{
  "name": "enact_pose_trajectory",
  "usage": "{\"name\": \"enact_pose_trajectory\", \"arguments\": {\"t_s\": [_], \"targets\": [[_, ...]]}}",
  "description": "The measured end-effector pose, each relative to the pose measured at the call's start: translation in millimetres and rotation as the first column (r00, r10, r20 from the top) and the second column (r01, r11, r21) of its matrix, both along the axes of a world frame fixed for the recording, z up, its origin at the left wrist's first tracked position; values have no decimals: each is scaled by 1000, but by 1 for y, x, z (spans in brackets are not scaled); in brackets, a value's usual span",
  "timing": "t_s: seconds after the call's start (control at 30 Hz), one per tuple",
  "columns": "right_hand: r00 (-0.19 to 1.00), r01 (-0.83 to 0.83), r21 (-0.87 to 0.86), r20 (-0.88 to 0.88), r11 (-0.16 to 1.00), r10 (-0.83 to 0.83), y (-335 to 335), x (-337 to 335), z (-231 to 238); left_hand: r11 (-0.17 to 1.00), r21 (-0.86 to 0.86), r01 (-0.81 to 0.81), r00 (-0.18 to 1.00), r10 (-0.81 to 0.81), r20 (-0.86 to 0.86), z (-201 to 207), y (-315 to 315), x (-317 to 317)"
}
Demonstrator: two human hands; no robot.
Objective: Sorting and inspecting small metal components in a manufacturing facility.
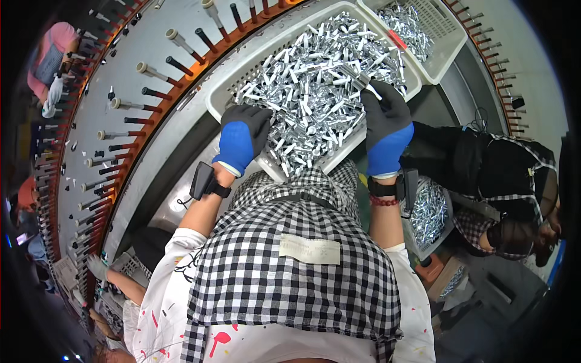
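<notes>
Hundreds of small silver tubes (pixel 315 91) fill the white basket (pixel 219 91) nearly to the rim, so much sorting seems left. Left hand (pixel 242 138) rests flat with fingers released on the pile; right hand (pixel 384 124) pinches one tube (pixel 365 83). Second basket (pixel 445 63) sits behind, and pegs (pixel 154 72) line the curved conveyor on the left.

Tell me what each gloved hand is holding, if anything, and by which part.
The right hand pinches one small silver tube near its lower end. The left hand rests on the heap of tubes in the white basket; whether it grips any cannot be told.
</notes>
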State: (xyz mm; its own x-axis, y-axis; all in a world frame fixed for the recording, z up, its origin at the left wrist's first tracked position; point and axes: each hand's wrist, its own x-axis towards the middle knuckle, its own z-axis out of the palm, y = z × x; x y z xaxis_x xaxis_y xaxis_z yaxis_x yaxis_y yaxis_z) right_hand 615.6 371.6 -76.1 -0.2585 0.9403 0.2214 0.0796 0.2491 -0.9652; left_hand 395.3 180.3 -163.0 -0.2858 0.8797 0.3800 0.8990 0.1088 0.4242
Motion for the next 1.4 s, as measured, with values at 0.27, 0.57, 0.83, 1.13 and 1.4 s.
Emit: {"name": "enact_pose_trajectory", "arguments": {"t_s": [0.27,0.57,0.83,1.13,1.4], "targets": [[933,-173,-127,298,977,204,-38,31,-20,1000,7,22,1000,-22,1,1,-13,9],[787,94,29,610,995,-93,7,264,-41,996,-13,83,996,-84,-7,-2,-1,-8],[291,380,437,780,815,-554,26,462,-41,996,69,-57,845,11,535,50,40,-46],[979,115,9,168,993,-115,98,84,-65,755,354,-551,649,121,751,71,178,-198],[519,465,568,446,679,-729,155,47,-138,929,224,-295,684,41,729,86,195,-228]]}}
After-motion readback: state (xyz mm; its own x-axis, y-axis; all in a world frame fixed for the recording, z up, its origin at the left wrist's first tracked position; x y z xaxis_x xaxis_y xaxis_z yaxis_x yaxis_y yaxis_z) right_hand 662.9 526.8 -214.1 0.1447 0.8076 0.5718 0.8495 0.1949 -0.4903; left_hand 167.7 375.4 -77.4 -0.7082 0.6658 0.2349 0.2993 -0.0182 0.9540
